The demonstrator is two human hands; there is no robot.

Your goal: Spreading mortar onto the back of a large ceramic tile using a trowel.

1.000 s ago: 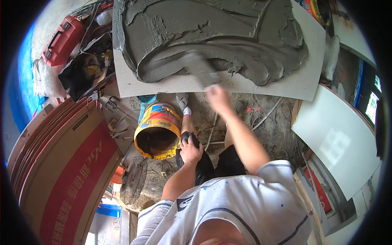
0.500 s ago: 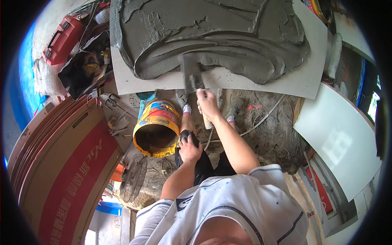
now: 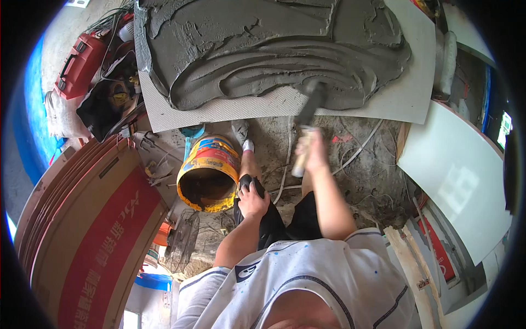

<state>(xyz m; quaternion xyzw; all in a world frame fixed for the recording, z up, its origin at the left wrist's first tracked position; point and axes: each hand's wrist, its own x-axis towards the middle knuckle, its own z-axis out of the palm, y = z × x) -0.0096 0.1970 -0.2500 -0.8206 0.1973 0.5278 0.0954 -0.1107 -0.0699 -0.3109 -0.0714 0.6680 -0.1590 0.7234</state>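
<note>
My right hand (image 3: pixel 313 151) grips the pale handle of a trowel (image 3: pixel 310 105), whose blurred metal blade meets the lower edge of grey mortar (image 3: pixel 246 49). The mortar is spread in ridged swirls over a large tile (image 3: pixel 411 104) with a dimpled pale back. My left hand (image 3: pixel 253 200) rests on my left knee, fingers apart over the dark cloth. Left of that knee, a yellow bucket (image 3: pixel 208 153) lies tipped with its dark inside showing.
Stacked cardboard-boxed panels (image 3: pixel 98 230) stand at left. Above them are a red toolbox (image 3: pixel 79 66) and a black bag (image 3: pixel 96 107). A glossy white board (image 3: pixel 444 175) stands at right. Loose cables (image 3: pixel 361 151) cross the rough floor.
The trowel and my right hand have shifted rightward along the mortar's lower edge, leaving more curved ridges. My left hand stays on the knee. The view has shifted slightly.
</note>
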